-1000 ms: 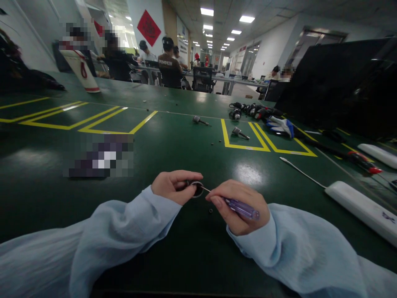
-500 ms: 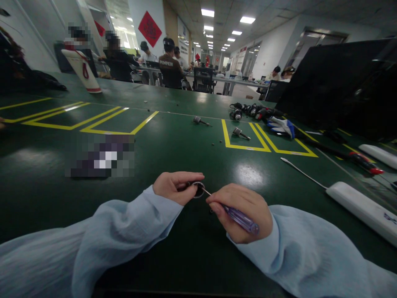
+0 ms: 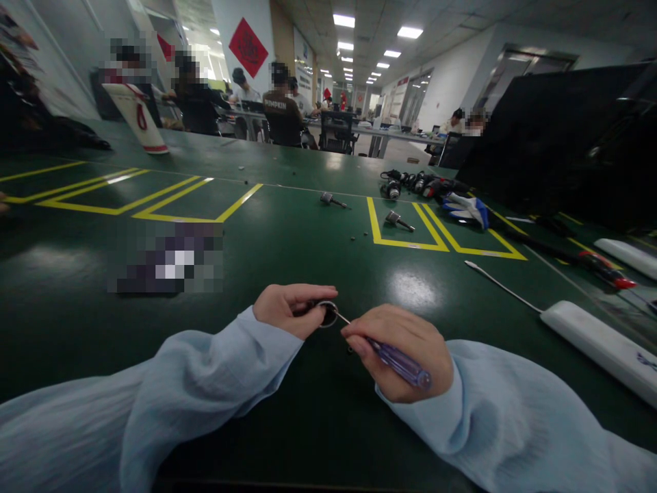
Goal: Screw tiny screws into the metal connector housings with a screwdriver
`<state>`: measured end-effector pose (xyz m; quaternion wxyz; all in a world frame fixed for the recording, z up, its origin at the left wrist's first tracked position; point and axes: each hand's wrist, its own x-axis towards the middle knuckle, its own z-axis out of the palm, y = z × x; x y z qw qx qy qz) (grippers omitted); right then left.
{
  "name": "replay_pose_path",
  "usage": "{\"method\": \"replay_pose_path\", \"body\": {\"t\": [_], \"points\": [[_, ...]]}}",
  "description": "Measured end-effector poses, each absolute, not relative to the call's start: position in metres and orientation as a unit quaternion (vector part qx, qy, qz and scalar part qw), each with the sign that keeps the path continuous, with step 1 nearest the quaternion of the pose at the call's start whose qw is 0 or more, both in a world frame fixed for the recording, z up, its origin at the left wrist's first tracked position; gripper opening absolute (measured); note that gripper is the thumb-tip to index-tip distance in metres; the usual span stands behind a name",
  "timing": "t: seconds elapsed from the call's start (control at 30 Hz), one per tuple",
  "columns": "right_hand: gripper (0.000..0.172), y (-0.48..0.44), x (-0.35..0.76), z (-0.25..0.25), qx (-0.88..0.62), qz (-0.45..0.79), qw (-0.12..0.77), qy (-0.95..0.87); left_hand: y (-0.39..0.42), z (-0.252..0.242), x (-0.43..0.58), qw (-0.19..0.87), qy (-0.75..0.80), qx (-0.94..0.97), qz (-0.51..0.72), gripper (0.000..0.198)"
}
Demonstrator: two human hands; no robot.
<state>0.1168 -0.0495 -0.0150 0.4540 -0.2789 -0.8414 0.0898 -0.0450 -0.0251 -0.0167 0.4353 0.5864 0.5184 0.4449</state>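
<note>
Near the front of a smooth, glossy green table (image 3: pixel 287 233): left hand (image 3: pixel 287 309) curled, thumb and fingers pinching a small round metal part (image 3: pixel 327 313), shiny at the rim and dark in the centre, just above the surface. Right hand (image 3: pixel 400 346) just right of it, fingers clenched round a screwdriver (image 3: pixel 399 363) with a translucent purple plastic handle and a thin steel shaft, tip at the part's face. Both wrists in soft pale-blue sleeves.

Farther off, flat yellow tape lines (image 3: pixel 400 243) in rectangles. A stubby metal cylinder (image 3: pixel 332 200) with a thin shaft left of the tape, a second cylinder (image 3: pixel 397 220) inside it. To the right, a long rounded white plastic bar (image 3: pixel 600 346) with a thin cable. Far right, a blue-and-white glove (image 3: pixel 467 209) and a red-handled tool (image 3: pixel 603 269).
</note>
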Motion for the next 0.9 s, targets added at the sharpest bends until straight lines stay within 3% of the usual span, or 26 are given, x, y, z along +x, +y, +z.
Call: {"method": "replay_pose_path", "body": {"t": [0.9], "points": [[0.008,-0.0520,0.1175,-0.0126,-0.245,0.064,0.460,-0.851,-0.0211,-0.0216,-0.0459,0.436,0.522,0.577,0.453,0.026]]}}
